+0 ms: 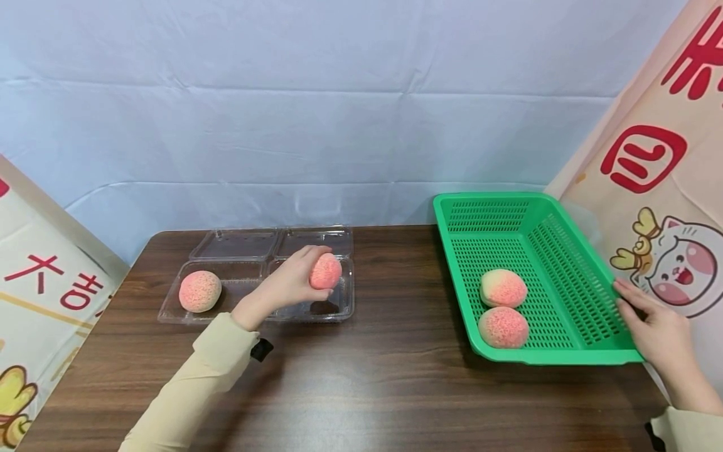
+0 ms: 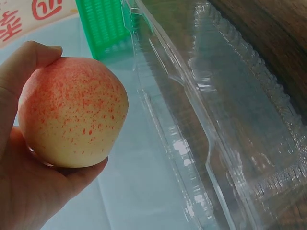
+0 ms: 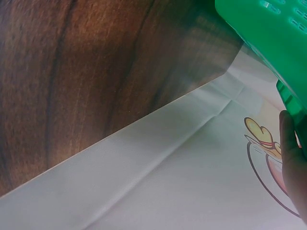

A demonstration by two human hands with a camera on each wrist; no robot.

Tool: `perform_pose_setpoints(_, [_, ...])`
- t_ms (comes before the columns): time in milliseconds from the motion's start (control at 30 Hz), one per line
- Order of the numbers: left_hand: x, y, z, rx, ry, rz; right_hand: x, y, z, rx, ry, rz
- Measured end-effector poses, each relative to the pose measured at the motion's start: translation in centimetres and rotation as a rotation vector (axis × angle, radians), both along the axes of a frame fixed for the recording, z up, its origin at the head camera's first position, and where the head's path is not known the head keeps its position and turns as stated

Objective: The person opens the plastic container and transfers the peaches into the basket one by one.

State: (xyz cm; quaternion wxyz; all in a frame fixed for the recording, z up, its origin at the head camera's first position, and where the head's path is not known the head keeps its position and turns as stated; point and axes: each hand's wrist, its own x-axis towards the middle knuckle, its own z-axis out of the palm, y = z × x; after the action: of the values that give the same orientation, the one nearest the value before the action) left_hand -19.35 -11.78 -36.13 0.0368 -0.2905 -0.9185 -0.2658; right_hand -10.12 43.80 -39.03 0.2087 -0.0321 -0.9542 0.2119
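My left hand grips a pink-and-cream peach between thumb and fingers, above the right part of the clear plastic container. The left wrist view shows that peach held off the container's surface. In the container's left part sits another peach. At the right of the table, my right hand holds the right rim of a green plastic basket. Two peaches, one farther back and one nearer, touch each other inside by its left wall. The right wrist view shows only part of the right hand.
The container's clear lid parts lie open toward the back of the brown wooden table. A pale blue cloth hangs behind it. Printed cloths stand at the left and right sides, the right one close beside the basket.
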Motion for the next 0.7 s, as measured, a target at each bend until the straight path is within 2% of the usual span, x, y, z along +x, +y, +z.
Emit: perform_pose_setpoints(700, [0.3,1.5,0.2,0.014,-0.003,-0.032,0.0,0.1,-0.1,-0.008,0.024,0.011])
